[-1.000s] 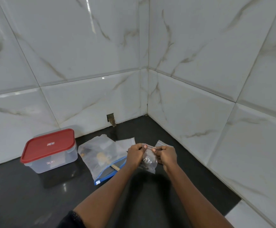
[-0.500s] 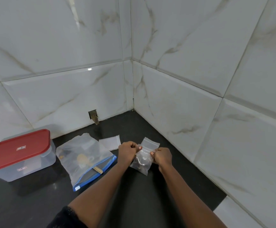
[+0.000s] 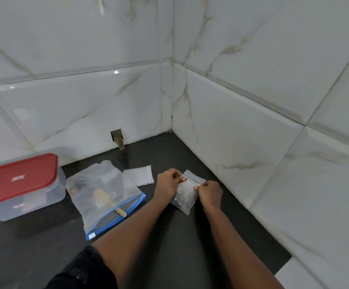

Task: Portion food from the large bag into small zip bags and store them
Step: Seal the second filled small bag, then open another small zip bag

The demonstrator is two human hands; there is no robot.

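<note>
Home kitchen: marble-look wall tiles (image 3: 252,59), black counter (image 3: 180,236).

Small zip bags: you have two clear plastic ones, the filled small bag (image 3: 185,197) and the flat small bag (image 3: 139,175).
Large zip bags: you have one, the large clear plastic bag with a blue zip strip (image 3: 107,184).
Storage boxes: you have one, the clear rectangular plastic box with a red lid (image 3: 19,184).
Scoops: you have one, the pale wooden scoop (image 3: 102,198), inside the large bag.
Your hands: two in view, the left hand (image 3: 167,182) and the right hand (image 3: 210,192).
Wall openings: one small rectangular hole (image 3: 117,139) in the white tile.
</note>
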